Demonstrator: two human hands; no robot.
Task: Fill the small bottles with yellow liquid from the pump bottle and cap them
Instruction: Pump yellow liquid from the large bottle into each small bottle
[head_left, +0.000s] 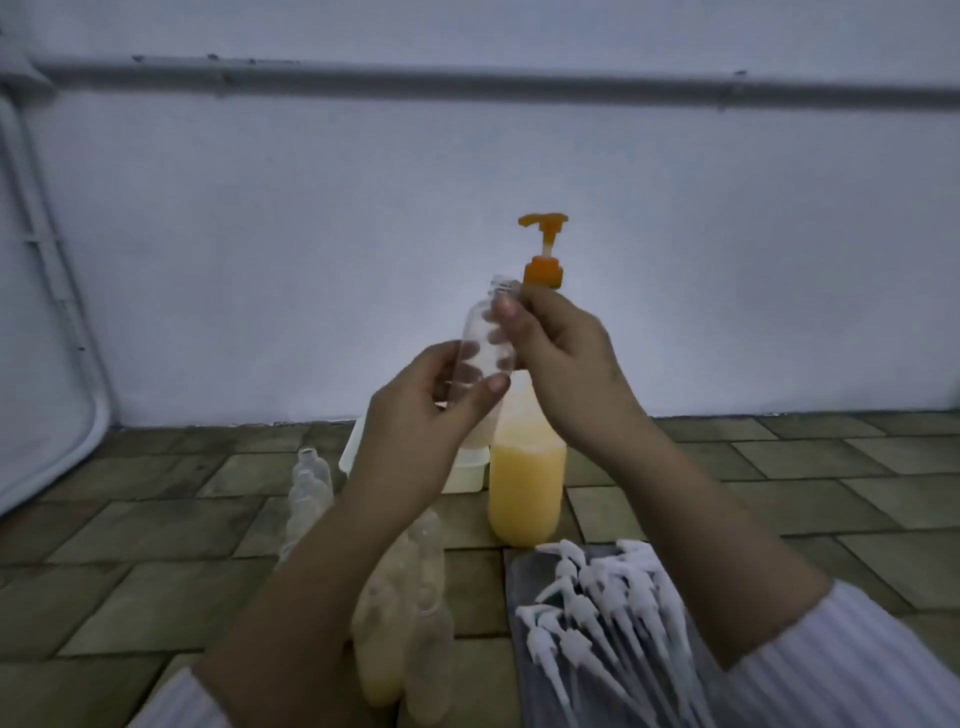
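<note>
While both hands are raised in front of the wall (311, 234), the left hand (415, 415) is gripping the lower half of an empty clear small bottle (480, 338), fingers curled behind it and the thumb lying across its near side. The bottle is tilting slightly to the right, its open neck uppermost and uncapped. The right hand (561, 364) is pinching the bottle near its shoulder, thumb tip pressing on the near face and the other fingers curling behind. Just behind and to the right of the hands, the pump bottle (527, 483) is standing upright on the tiled floor (156, 519), about half full of yellow liquid, its orange pump head (543, 223) showing above the right hand, spout pointing left. A white tub (467, 470) is sitting just left of it. More empty bottles (309, 493) are standing at the left, and filled bottles (382, 649) are standing near, between the forearms, partly hidden. At the near right, white pump caps (608, 597) are lying heaped on a grey tray (522, 577).
</note>
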